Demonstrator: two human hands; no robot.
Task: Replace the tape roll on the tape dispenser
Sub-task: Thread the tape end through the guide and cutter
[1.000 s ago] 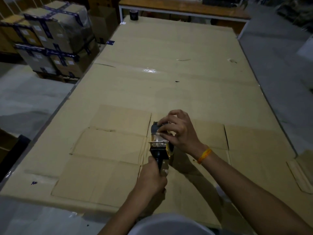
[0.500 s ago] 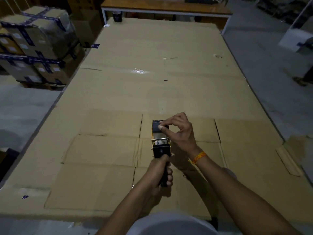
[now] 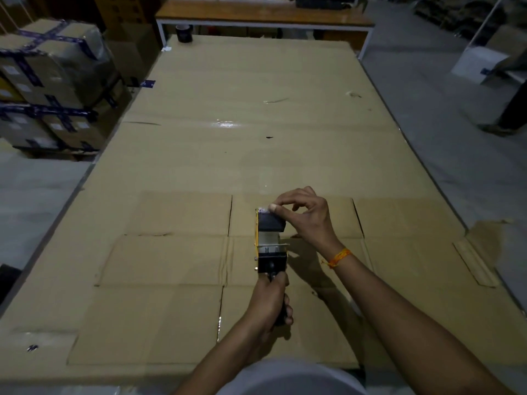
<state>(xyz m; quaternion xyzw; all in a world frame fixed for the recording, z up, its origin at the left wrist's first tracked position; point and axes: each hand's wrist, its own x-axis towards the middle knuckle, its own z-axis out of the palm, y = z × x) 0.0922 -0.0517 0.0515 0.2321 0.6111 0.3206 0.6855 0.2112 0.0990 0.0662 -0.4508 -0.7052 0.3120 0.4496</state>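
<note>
Across the whole desk runs a cover of plain cardboard, wide and bare beyond the tape dispenser, its left and right edges dropping to grey floor. Left of the dispenser, off the desk, stand stacked cartons bound with dark blue tape; their white labels are too small to read. Under the dispenser lies a flattened box, flaps spread, its near edge close to the desk's front edge. Far beyond the dispenser, at the desk's back edge, sits a dark tape roll. Now the tape dispenser itself: yellow frame, black body, held just over the flattened box, no writing legible on it. The left hand has its grip wrapped tight around the dispenser's black handle. The right hand pinches thumb and forefinger together at the dispenser's far top corner, on the dark block there. An orange wristband circles the right wrist.
</note>
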